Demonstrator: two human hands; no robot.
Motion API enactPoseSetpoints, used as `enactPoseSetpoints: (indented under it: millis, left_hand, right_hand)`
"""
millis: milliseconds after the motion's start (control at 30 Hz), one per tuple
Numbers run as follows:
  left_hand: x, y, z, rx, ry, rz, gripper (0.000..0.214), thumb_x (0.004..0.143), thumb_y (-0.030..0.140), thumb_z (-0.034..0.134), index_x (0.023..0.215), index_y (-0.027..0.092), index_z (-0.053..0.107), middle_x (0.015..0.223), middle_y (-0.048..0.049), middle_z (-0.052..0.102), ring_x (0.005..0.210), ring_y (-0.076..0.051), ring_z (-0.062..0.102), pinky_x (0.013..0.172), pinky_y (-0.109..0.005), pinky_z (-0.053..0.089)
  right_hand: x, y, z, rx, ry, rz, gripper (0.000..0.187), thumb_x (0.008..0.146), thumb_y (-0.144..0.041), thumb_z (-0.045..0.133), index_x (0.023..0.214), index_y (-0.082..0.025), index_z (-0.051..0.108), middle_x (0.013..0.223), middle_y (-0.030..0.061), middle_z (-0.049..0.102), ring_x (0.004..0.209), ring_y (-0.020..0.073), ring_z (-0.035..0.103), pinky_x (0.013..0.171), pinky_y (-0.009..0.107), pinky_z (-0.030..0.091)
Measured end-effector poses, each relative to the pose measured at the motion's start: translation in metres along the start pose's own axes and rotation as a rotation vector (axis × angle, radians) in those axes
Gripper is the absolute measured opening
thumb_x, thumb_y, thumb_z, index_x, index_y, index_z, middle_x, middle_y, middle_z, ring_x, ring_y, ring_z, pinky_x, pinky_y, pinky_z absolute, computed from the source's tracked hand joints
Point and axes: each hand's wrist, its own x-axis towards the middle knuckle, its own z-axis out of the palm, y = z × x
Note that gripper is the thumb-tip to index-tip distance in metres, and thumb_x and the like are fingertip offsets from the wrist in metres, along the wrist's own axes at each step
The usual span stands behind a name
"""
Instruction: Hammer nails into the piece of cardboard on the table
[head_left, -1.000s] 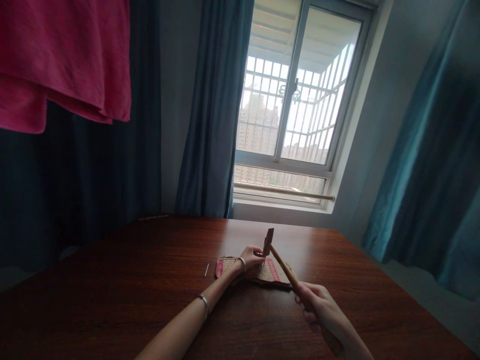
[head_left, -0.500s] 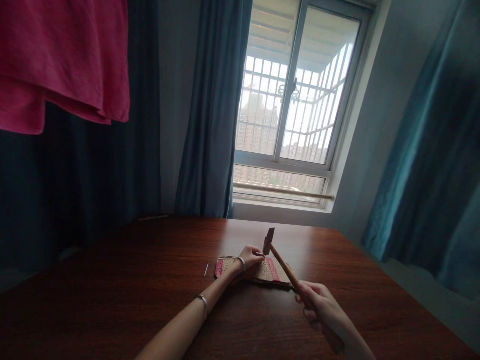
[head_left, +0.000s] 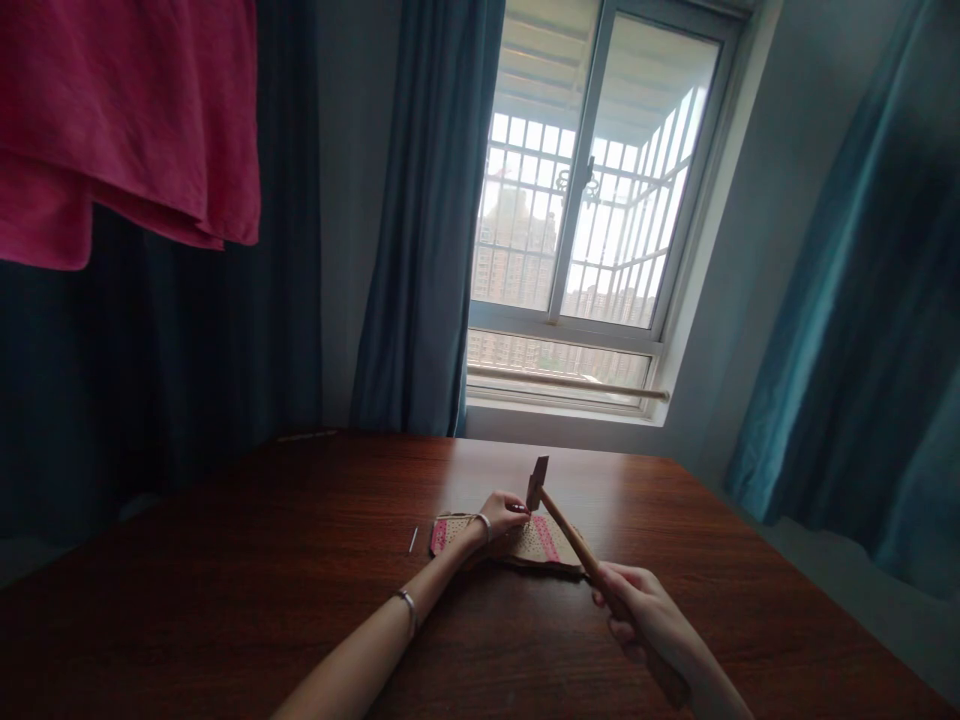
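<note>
My right hand (head_left: 637,605) is wrapped round the wooden handle of a hammer (head_left: 570,535). The hammer's dark metal head is raised at a tilt, right beside the fingertips of my left hand (head_left: 504,513). Those fingers are pinched together over a flat tan piece (head_left: 536,545) with pink bands and many small dark dots. What they pinch is too small to make out. My left wrist and forearm cover part of the tan piece, which lies on the brown table (head_left: 300,560).
A thin light-coloured stick (head_left: 413,540) lies left of the tan piece. Another thin strip (head_left: 307,436) is near the table's far left edge. Pink cloth (head_left: 135,120) hangs at upper left. Blue curtains (head_left: 420,220) flank a barred window (head_left: 592,190) behind the table.
Almost nothing differs. The hammer and my right hand have shifted very slightly; my left hand stays in place on the tan piece.
</note>
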Motion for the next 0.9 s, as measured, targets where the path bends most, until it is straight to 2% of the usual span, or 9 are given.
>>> enactPoseSetpoints:
  millis: [400,633,800,900]
  left_hand:
    - [0.002,-0.004,0.001,0.036,0.021,-0.005,0.026,0.056,0.031,0.060,0.070,0.009,0.068,0.065,-0.0030,0.063,0.065,-0.015,0.054,0.056,-0.020,0.038]
    - [0.003,-0.007,0.001,0.005,0.016,0.001,0.027,0.055,0.030,0.062,0.070,0.009,0.068,0.066,-0.0039,0.063,0.064,-0.015,0.055,0.055,-0.021,0.038]
    - [0.002,-0.004,0.001,-0.001,0.015,-0.014,0.026,0.054,0.030,0.062,0.068,0.008,0.068,0.062,-0.0032,0.062,0.061,-0.015,0.054,0.054,-0.021,0.037]
    - [0.002,-0.003,0.001,0.005,0.018,-0.007,0.028,0.055,0.032,0.062,0.069,0.008,0.068,0.063,-0.0033,0.063,0.061,-0.015,0.054,0.054,-0.021,0.037]
  right_hand:
    - [-0.002,-0.001,0.006,0.032,0.046,0.015,0.045,0.065,-0.060,0.055,0.066,-0.016,0.047,0.051,-0.0067,0.036,0.032,0.0017,0.032,0.026,0.013,0.019]
    - [0.002,-0.001,0.008,0.050,0.055,-0.021,0.044,0.065,-0.059,0.055,0.067,-0.016,0.048,0.061,-0.0030,0.046,0.033,0.0018,0.035,0.026,0.015,0.023]
    - [0.002,-0.005,0.005,-0.024,0.011,-0.010,0.045,0.066,-0.060,0.053,0.065,-0.016,0.048,0.049,-0.0070,0.036,0.032,0.0027,0.033,0.027,0.014,0.023]
    - [0.002,-0.008,0.005,-0.044,0.023,-0.037,0.046,0.066,-0.062,0.051,0.066,-0.016,0.047,0.048,-0.0077,0.035,0.031,0.0026,0.032,0.027,0.014,0.022]
